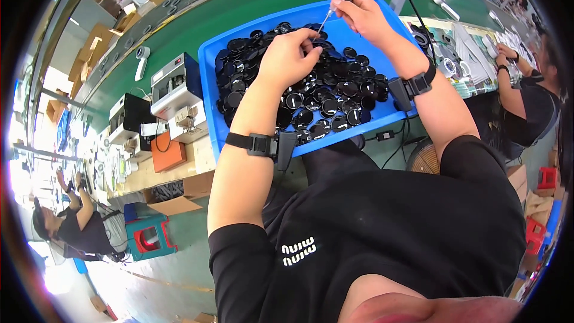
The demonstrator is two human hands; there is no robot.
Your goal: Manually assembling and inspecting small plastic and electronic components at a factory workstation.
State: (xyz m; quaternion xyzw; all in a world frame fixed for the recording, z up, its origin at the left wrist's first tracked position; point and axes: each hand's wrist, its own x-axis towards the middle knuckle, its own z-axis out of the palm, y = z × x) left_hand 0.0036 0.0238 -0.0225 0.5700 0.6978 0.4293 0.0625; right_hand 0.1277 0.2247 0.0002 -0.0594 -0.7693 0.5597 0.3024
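A: What's in hand, centre-top of frame?

B: Small round black glossy disc (312, 39), pinched in left hand (288, 58) fingertips, just above the heap. Right hand (362, 17) is closed around a thin metal-shafted screwdriver w/ clear handle (326, 19), tip angled down-left onto that disc.

A: Fingers?

B: Left: thumb and forefinger clamped on the disc, rest curled. Right: fingers together, gripping the driver handle.

A: Around it?

B: Shallow blue plastic tray (210, 84), centre of frame, piled w/ many more black discs (335, 96). It sits at the edge of a long green conveyor belt (251, 6). Black wrist straps (254, 143) on both forearms. Left of tray: small white and black bench machines (173, 90), orange box (167, 154). Another person's hands (507, 55) at right edge, a seated person lower left.

A: Risks?

B: My read: driver tip could skid off the glossy face and scratch it or jab the left fingertips, since the disc is only held in air, no support. Loose pinch → disc drops into the heap, gets mixed w/ the others. Tray overhangs the belt edge toward the lap; an elbow bump could tip it.
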